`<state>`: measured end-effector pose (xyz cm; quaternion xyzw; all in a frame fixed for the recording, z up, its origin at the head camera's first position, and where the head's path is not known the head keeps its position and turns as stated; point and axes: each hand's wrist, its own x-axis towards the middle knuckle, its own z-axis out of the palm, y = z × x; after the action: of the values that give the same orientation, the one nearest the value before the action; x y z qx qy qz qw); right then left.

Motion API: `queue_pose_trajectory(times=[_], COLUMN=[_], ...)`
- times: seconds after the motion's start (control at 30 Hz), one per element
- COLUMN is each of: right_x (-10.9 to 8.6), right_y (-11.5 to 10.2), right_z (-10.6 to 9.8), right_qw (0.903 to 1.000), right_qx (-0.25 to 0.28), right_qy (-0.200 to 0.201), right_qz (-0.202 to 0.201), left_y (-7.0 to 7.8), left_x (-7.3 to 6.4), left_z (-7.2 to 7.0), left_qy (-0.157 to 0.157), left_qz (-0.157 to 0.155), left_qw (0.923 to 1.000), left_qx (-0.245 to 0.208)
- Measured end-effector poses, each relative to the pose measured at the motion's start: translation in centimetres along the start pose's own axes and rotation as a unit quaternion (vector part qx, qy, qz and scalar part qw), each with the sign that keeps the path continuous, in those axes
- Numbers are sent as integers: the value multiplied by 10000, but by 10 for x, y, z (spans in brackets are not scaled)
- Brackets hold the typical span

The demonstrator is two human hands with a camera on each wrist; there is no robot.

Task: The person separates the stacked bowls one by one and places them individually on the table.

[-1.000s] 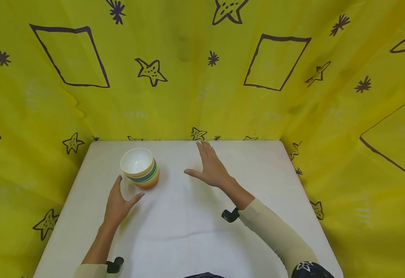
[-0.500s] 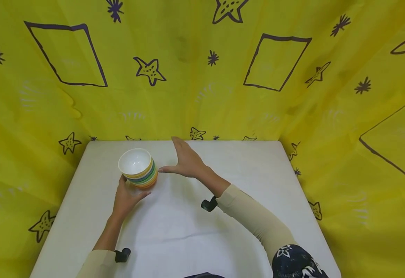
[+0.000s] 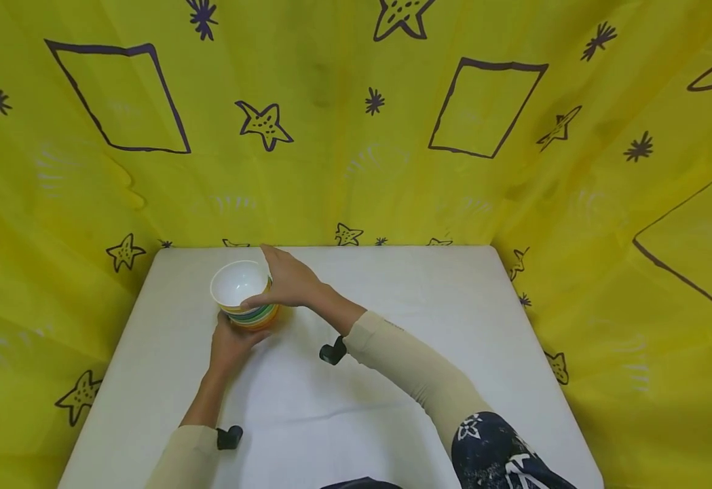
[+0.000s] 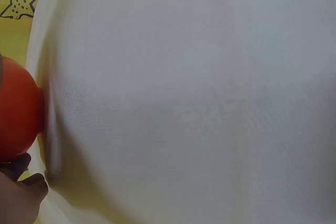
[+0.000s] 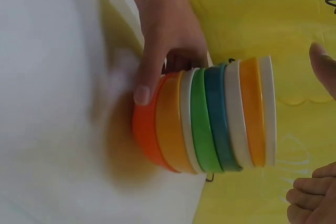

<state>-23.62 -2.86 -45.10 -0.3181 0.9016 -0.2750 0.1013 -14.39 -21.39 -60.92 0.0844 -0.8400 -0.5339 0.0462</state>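
A stack of nested bowls (image 3: 233,282) stands near the table's back left, the top one white inside. Seen from the right wrist, the stack runs from a red-orange bottom bowl (image 5: 144,129) through yellow, green, teal and white bands. My left hand (image 3: 229,348) grips the stack low down, its thumb (image 5: 144,90) against the bottom bowl. In the left wrist view only part of that red-orange bowl (image 4: 18,111) shows, with fingertips under it. My right hand (image 3: 291,282) is at the stack's top right, thumb and fingers spread around the upper rim; the right wrist view shows them apart from it.
A white cloth covers the table (image 3: 392,380). Yellow curtains (image 3: 331,183) with drawn stars and frames rise behind it and at both sides. Each forearm carries a small black wrist camera (image 3: 334,351).
My right hand has moved left across the table to the stack's top. My left hand has moved right and forward and now grips the lower bowls. The stack stays almost in place.
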Motion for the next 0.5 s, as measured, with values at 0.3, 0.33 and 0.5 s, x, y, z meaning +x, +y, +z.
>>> queue_pose_trajectory(times=[0.3,0.33,0.5], right_x=[15,17,21], right_y=[-11,-11,-9], right_z=[14,15,20], right_qw=[9988,9986,9978], right_qx=[-272,-330,-505], right_qy=[-394,-410,-422], right_qz=[92,81,74], left_y=[5,4,4], left_x=[-1,0,3], left_z=[3,3,4], left_qy=[216,251,287], left_qz=[35,54,133], left_qw=[9998,9997,9995], left_qx=[-14,19,57])
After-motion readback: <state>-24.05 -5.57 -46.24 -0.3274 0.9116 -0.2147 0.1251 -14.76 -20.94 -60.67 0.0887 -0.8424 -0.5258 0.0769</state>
